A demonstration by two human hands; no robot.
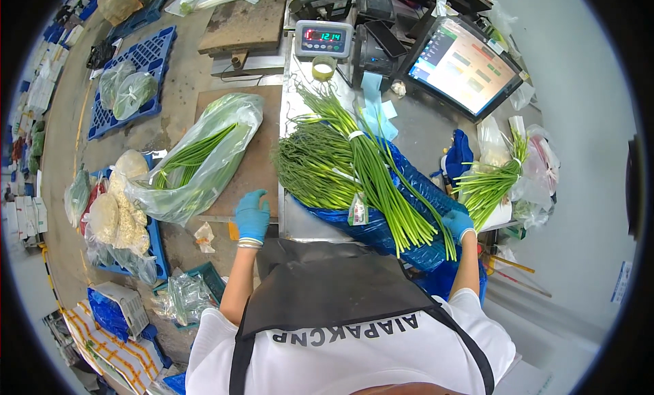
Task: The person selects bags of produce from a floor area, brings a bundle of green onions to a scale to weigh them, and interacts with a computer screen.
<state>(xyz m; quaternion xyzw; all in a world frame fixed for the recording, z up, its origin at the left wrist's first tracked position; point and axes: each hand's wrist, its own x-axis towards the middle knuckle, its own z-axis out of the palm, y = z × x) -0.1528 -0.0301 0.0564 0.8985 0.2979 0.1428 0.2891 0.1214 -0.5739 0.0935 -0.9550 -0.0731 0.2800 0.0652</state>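
Note:
Gloved in light blue, my left hand (253, 216) is over the near edge of the platform scale (255, 190), fingers apart, holding nothing. A clear plastic bag (225, 144) with long green stalks (189, 160) in it lies across that platform and overhangs its left side. My gloved right hand (457, 222) is at the blue plastic wrap (424, 190), by the loose ends of the green stalks; its grip is partly hidden. On the wrap lie a tied bunch of garlic scapes or similar stalks (383, 185) and several more bunches (317, 165).
A scale display (323, 39), a tape roll (323, 68) and a touch-screen monitor (465, 68) stand at the back of the steel table. Another tied green bunch (490, 190) lies at the right. Bagged vegetables sit on blue pallets (166, 42) on the left.

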